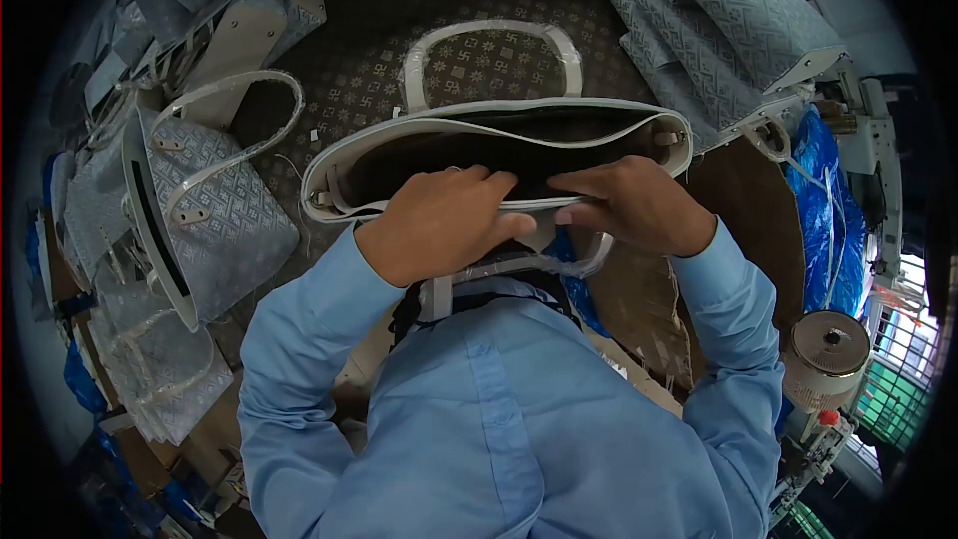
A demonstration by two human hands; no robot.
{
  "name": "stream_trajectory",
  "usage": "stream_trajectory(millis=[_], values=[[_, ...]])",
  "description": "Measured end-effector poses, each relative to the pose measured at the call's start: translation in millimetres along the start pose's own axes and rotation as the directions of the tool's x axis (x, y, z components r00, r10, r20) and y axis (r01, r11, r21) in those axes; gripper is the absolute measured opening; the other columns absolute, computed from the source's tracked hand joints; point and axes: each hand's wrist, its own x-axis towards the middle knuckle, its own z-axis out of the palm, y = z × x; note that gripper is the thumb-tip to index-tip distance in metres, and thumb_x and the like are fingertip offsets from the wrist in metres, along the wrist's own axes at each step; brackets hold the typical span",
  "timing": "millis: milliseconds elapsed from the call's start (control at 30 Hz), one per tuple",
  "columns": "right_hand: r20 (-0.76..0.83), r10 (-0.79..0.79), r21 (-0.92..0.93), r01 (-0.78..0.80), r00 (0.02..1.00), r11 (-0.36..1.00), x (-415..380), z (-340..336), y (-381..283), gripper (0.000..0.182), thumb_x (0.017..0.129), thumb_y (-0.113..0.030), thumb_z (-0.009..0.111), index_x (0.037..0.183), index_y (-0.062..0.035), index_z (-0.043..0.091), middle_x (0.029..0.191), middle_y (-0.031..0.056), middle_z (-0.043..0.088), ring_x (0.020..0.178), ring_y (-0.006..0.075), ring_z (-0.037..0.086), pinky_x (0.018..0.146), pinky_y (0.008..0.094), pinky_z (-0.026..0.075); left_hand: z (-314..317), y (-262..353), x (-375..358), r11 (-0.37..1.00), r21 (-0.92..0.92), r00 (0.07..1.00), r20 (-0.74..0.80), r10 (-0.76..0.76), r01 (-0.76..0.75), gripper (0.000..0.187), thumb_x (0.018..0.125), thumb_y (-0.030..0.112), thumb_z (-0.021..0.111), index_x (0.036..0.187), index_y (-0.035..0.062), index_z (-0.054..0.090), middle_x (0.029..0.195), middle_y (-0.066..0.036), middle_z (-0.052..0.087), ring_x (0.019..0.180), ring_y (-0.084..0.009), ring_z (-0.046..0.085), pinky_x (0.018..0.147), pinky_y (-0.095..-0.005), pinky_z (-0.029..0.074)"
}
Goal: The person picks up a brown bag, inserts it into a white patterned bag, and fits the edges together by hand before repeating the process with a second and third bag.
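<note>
A handbag with white trim [399,128] stands with its mouth spread wide before me, the inside dark. My left hand [444,220] lies over the near rim, fingers inside and thumb on the outer side. Further right, my right hand [639,205] holds the same rim, its fingers reaching in and its thumb outside. Both sets of fingertips are partly hidden in the bag. The far handle [494,28], in clear plastic wrap, arches up behind the opening. On my side, the near handle [524,265] hangs toward my body.
Finished-looking grey patterned handbags [225,200] crowd the left side. More grey patterned bag pieces [699,20] are stacked at back right. A patterned brown cloth [359,30] covers the table. Blue plastic [828,210], brown cardboard [743,230] and a small round fan [828,349] are on the right.
</note>
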Motion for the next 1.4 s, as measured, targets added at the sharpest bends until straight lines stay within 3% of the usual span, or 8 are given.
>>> stream_trajectory(millis=[333,400,667,733,900,1000,1100,1400], values=[[-0.339,0.134,0.176,-0.077,0.931,0.981,-57,-23,23,0.026,0.081,-0.007,0.068,0.107,-0.0033,0.067,0.100,0.0123,0.069,0.094,0.0262,0.068,0.087,0.0377,0.052,-22,-1,31,0.889,-0.393,0.882,0.471,-0.025,0.235,0.041,0.098,0.036,0.042,0.090,0.0026,0.064,0.078,-0.017,0.063,0.075,-0.0360,0.062,0.071,-0.0461,0.048],[-0.413,-0.040,-0.118,-0.010,0.910,0.993,-54,-3,26,0.026,0.080,-0.008,0.069,0.105,-0.0045,0.068,0.104,0.0113,0.068,0.102,0.0265,0.065,0.100,0.0452,0.044,-15,17,26,0.980,-0.167,0.975,0.209,-0.071,0.107,0.042,0.098,0.035,0.040,0.088,0.0011,0.064,0.078,-0.017,0.063,0.075,-0.0368,0.060,0.070,-0.0453,0.047],[-0.680,0.015,-0.042,-0.060,0.733,0.997,-68,10,46,0.037,0.082,-0.003,0.067,0.119,-0.0013,0.061,0.121,0.0152,0.061,0.114,0.0285,0.058,0.103,0.0450,0.038,6,40,80,0.902,-0.411,0.927,0.373,0.033,0.133,0.041,0.098,0.034,0.040,0.091,-0.0010,0.062,0.079,-0.017,0.063,0.074,-0.0352,0.059,0.070,-0.0426,0.046],[-0.698,0.567,0.645,0.040,0.437,0.763,-64,28,56,0.052,0.089,-0.016,0.062,0.136,-0.0029,0.045,0.137,0.0157,0.048,0.128,0.0264,0.045,0.106,0.0397,0.033,8,47,88,0.892,-0.427,0.923,0.383,0.029,0.149,0.042,0.097,0.034,0.042,0.091,-0.0018,0.062,0.077,-0.016,0.063,0.072,-0.0323,0.060,0.069,-0.0409,0.046],[-0.606,0.593,0.786,0.288,0.530,0.547,-21,76,54,0.067,0.092,-0.032,0.051,0.145,-0.0004,0.026,0.141,0.0200,0.040,0.125,0.0257,0.044,0.105,0.0369,0.035,20,46,96,0.708,-0.653,0.914,0.406,0.028,0.269,0.038,0.094,0.033,0.050,0.094,-0.0037,0.061,0.073,-0.013,0.060,0.065,-0.0187,0.056,0.063,-0.0338,0.044],[-0.658,0.670,0.743,0.441,0.343,0.504,-12,82,44,0.063,0.088,-0.024,0.048,0.142,0.0044,0.028,0.139,0.0224,0.040,0.122,0.0268,0.045,0.105,0.0363,0.033,17,56,91,0.742,-0.614,0.915,0.404,0.002,0.270,0.029,0.092,0.026,0.052,0.093,-0.0022,0.060,0.072,-0.015,0.058,0.064,-0.0258,0.055,0.063,-0.0374,0.044],[-0.656,0.694,0.728,0.491,0.297,0.478,-6,84,41,0.063,0.089,-0.025,0.047,0.141,0.0052,0.028,0.139,0.0232,0.040,0.121,0.0266,0.046,0.104,0.0363,0.035,28,56,88,0.782,-0.622,0.983,0.165,0.076,0.044,0.025,0.092,0.022,0.050,0.093,-0.0009,0.061,0.075,-0.016,0.059,0.069,-0.0309,0.055,0.066,-0.0403,0.044],[-0.677,0.624,0.735,0.407,0.391,0.542,-7,80,49,0.066,0.093,-0.033,0.044,0.141,0.0069,0.024,0.136,0.0264,0.040,0.121,0.0289,0.046,0.103,0.0378,0.035,27,56,88,0.743,-0.659,0.986,0.167,-0.012,0.121,0.025,0.092,0.021,0.051,0.100,0.0000,0.061,0.083,-0.017,0.062,0.078,-0.0350,0.058,0.071,-0.0429,0.046]])
